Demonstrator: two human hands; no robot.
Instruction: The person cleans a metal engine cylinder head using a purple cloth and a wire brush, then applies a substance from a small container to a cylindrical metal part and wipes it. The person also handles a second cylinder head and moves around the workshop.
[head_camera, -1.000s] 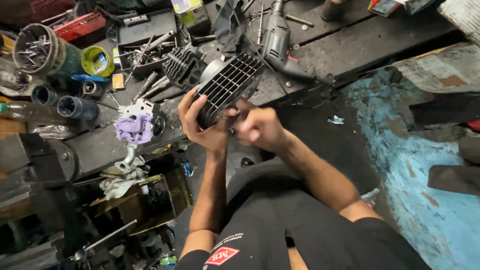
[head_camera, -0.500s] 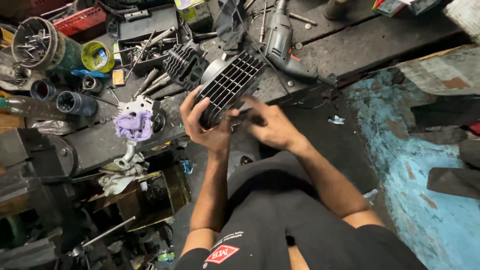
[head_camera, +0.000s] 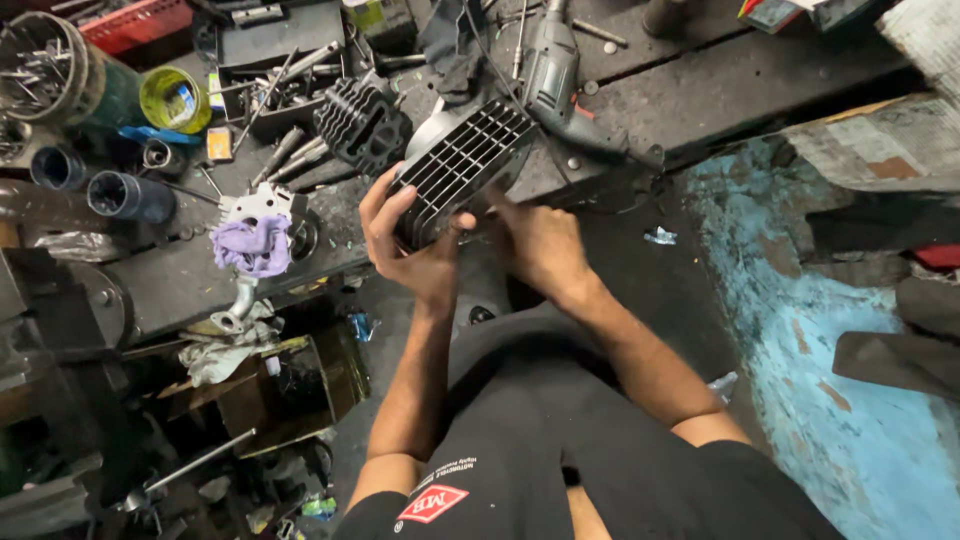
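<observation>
change: right hand (head_camera: 540, 245) has opened from a fist, fingers now spread flat against the part | left hand (head_camera: 410, 240) keeps its grip clamped round the black finned metal cylinder (head_camera: 462, 165) | location: upper centre, above the dark cluttered worktop (head_camera: 700, 75) | meaning: steadying, not twisting

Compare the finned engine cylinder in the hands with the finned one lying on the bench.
The held finned cylinder is gripped by the left hand, with the right hand against it; the bench finned cylinder lies untouched among tools. The held one looks larger and its fins catch grey light; the bench one looks darker. Both are ribbed metal parts.
</observation>
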